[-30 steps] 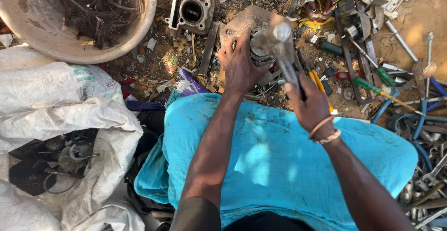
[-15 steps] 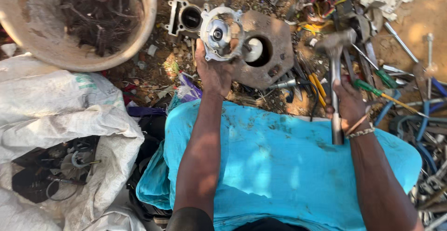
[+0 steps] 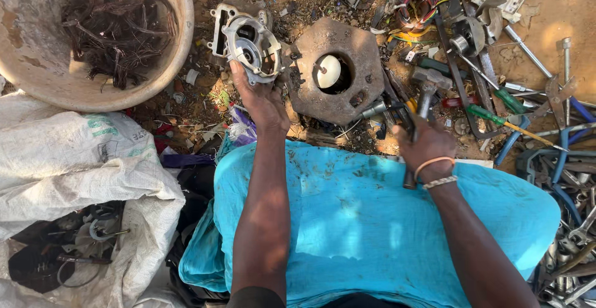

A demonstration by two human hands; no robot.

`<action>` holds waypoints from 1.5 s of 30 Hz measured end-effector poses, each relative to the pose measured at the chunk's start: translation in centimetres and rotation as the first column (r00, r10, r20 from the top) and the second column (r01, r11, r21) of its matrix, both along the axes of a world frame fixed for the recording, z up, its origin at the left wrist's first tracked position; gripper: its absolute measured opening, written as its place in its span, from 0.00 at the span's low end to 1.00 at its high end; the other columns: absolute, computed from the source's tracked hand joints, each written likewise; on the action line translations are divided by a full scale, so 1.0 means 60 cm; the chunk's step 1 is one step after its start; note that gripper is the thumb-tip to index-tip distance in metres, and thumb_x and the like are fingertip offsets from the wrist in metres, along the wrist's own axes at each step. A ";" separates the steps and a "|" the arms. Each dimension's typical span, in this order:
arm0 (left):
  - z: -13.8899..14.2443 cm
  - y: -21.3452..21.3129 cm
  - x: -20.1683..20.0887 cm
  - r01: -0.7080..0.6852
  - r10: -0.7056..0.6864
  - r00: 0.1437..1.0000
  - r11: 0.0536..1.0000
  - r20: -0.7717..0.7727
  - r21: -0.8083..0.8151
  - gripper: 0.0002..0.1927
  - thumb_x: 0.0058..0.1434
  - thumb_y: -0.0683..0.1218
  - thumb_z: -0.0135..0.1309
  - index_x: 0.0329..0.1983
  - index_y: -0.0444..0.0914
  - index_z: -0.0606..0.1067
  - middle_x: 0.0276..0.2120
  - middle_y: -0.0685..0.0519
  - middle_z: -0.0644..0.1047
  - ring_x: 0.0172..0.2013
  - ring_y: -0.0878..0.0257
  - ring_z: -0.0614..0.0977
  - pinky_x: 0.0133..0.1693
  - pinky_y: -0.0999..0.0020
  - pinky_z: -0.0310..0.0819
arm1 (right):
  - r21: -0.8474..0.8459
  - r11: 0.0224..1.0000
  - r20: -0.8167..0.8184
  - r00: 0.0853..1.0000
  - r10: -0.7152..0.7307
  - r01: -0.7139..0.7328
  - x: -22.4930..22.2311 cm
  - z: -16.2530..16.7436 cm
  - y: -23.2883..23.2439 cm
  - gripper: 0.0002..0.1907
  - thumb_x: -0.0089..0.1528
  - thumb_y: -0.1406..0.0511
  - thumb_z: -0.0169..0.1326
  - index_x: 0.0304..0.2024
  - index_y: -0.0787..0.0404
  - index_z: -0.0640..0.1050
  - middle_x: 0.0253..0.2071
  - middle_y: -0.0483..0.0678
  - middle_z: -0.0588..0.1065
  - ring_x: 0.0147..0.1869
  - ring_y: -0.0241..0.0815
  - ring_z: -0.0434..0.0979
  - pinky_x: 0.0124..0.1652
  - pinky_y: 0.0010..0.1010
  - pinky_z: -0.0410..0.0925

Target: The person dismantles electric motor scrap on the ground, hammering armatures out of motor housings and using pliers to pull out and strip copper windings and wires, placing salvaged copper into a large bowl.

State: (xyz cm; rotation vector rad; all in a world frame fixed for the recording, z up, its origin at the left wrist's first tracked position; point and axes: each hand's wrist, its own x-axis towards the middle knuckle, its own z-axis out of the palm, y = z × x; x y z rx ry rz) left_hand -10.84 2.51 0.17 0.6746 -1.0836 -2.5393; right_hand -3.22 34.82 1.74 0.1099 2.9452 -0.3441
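My left hand [image 3: 259, 100] grips a round grey metal motor end cover [image 3: 253, 49] and holds it up over the ground, left of a rusty octagonal metal plate [image 3: 335, 72] with a round hole in its middle. My right hand [image 3: 425, 147] is closed around the handle of a hammer [image 3: 422, 100], whose head points away from me just right of the plate. A turquoise cloth [image 3: 366, 221] covers my lap under both forearms.
A large beige basin [image 3: 37, 66] holds tangled dark wire [image 3: 115, 26] at the upper left. A white sack [image 3: 81, 178] with scrap parts lies at the left. Screwdrivers [image 3: 506, 119], wrenches and metal scrap crowd the ground at the right. Another engine casting [image 3: 220, 26] lies behind the cover.
My left hand lifted the end cover off the rusty plate and carried it left. My right hand lowered the hammer from over the plate to its right side.
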 end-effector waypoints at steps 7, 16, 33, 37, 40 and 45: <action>-0.020 -0.007 -0.009 0.007 -0.006 0.998 1.000 0.067 -0.021 0.45 0.61 0.74 0.47 0.72 0.41 0.61 0.56 0.48 0.74 0.53 0.55 0.74 0.50 0.58 0.70 | 0.135 0.974 0.284 0.949 0.135 -0.179 -0.091 0.093 -0.123 0.21 0.73 0.48 0.49 0.45 0.54 0.83 0.39 0.55 0.81 0.42 0.54 0.83 0.46 0.48 0.73; -0.041 -0.014 -0.003 0.060 -0.060 0.997 0.998 -0.047 -0.002 0.37 0.68 0.66 0.48 0.70 0.37 0.65 0.54 0.49 0.76 0.53 0.57 0.76 0.53 0.59 0.70 | -0.272 0.839 -0.495 0.817 0.297 -0.470 -0.190 0.018 -0.292 0.08 0.65 0.64 0.58 0.44 0.62 0.81 0.42 0.57 0.79 0.44 0.62 0.79 0.44 0.52 0.71; 0.081 0.034 0.041 0.166 -0.252 0.959 0.113 0.133 -0.980 0.54 0.50 0.59 0.75 0.73 0.35 0.59 0.61 0.42 0.70 0.61 0.45 0.70 0.63 0.52 0.66 | -0.518 0.855 -0.469 0.823 -0.320 0.037 -0.129 0.052 0.040 0.21 0.72 0.53 0.61 0.49 0.66 0.80 0.43 0.54 0.80 0.47 0.46 0.81 0.46 0.38 0.73; 0.082 0.091 0.051 0.206 -0.230 0.940 -0.207 0.252 -0.956 0.55 0.43 0.59 0.77 0.70 0.40 0.62 0.62 0.40 0.68 0.61 0.42 0.67 0.61 0.45 0.61 | -0.441 0.877 -0.075 0.965 -0.250 0.193 0.018 -0.022 0.034 0.25 0.62 0.55 0.70 0.41 0.72 0.76 0.35 0.59 0.77 0.37 0.52 0.79 0.37 0.42 0.71; 0.081 0.126 0.068 0.193 -0.195 0.948 -0.274 0.251 -0.942 0.55 0.43 0.58 0.76 0.70 0.40 0.62 0.63 0.40 0.65 0.63 0.40 0.65 0.61 0.41 0.58 | -0.786 0.197 0.485 0.782 -0.392 0.587 0.043 -0.069 0.032 0.27 0.58 0.69 0.60 0.56 0.51 0.67 0.34 0.55 0.76 0.28 0.51 0.79 0.27 0.41 0.75; 0.063 0.155 0.111 -0.068 -0.331 0.942 -0.331 0.049 -0.941 0.40 0.55 0.54 0.71 0.67 0.36 0.68 0.61 0.40 0.70 0.61 0.42 0.69 0.59 0.44 0.62 | -0.772 -0.145 0.634 0.742 -0.218 0.618 0.050 -0.052 0.178 0.20 0.64 0.67 0.60 0.53 0.70 0.69 0.34 0.52 0.75 0.26 0.41 0.75 0.23 0.33 0.69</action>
